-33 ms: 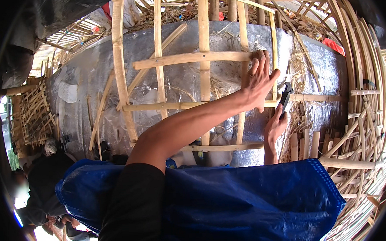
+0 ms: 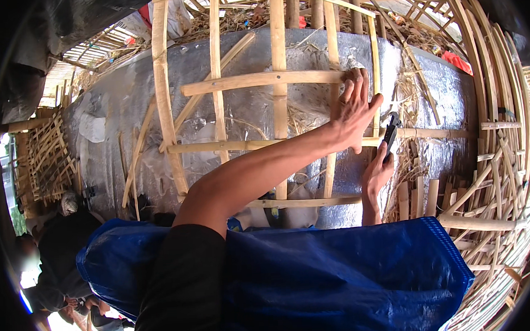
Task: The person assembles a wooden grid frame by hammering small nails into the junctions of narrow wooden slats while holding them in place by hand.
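Onlooker: at the far left, a person in dark clothes point(image 2: 59, 242) crouches low, apart from the work.
Lattice stack: spare woven bamboo panels point(image 2: 43, 156) lean at the left edge, well clear of the hands.
Wrapped form: a large rounded body covered in silvery plastic sheeting point(image 2: 244, 115) fills the middle of the view.
Bamboo frame: pale split-bamboo slats point(image 2: 260, 80) cross over the sheeting in a grid, uprights and crossbars lying against it.
Blue tarp: a blue sheet point(image 2: 342, 275) lies across the foreground, below both forearms.
Left hand: the left hand point(image 2: 355, 110) reaches across the frame, fingers spread wide and flat, palm pressed on the slats where an upright meets the crossbars; it grips nothing.
Right hand: the right hand point(image 2: 378, 174) is closed around a small black hand tool point(image 2: 390, 134), its tip raised to the crossbar just beside the left palm.
Step in hand: it looks like fixing a slat joint, one hand bracing while the other brings the tool in.
Next move: likely needs the tool tip set squarely on the crossing while the bracing palm keeps the slats from springing.
Right side: loose bamboo strips point(image 2: 493, 171) curve along the edge.
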### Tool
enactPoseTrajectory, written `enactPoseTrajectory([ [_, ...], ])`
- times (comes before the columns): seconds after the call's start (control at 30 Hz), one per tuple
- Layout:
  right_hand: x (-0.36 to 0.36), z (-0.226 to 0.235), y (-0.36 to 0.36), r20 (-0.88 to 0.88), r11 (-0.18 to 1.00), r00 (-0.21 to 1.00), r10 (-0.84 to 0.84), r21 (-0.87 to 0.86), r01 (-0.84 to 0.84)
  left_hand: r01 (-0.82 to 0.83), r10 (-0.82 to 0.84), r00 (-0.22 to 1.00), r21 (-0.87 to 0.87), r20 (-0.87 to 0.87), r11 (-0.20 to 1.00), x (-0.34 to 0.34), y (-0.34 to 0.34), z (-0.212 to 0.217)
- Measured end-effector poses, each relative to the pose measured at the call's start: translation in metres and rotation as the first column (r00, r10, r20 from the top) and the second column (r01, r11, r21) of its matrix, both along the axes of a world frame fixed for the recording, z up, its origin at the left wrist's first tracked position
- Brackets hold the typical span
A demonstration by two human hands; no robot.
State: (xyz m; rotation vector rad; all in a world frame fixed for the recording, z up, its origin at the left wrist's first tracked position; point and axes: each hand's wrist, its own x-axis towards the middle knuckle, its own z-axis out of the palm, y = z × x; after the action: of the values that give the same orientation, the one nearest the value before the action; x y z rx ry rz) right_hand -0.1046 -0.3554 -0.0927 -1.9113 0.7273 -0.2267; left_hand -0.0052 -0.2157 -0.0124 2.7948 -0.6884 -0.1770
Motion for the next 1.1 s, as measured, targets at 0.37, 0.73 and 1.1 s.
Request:
enactPoseTrajectory([
  [0.37,-0.001,-0.009,-0.002,-0.009,1.0,1.0,0.012,-0.017,-0.012,0.028,-0.023,1.0,0.236,-0.021,0.971,0.002,0.005,0.008],
  [0.73,0.0,0.0,0.002,0.04,0.997,0.999,0.003,-0.072,0.0,-0.019,0.02,0.998,0.03,-0.055,0.999,0.001,-0.006,-0.001],
  [1.1,-0.001,0.002,-0.003,-0.028,1.0,1.0,-0.012,0.005,0.012,-0.081,0.087,0.995,-0.101,0.055,0.992,0.002,0.001,0.009],
])
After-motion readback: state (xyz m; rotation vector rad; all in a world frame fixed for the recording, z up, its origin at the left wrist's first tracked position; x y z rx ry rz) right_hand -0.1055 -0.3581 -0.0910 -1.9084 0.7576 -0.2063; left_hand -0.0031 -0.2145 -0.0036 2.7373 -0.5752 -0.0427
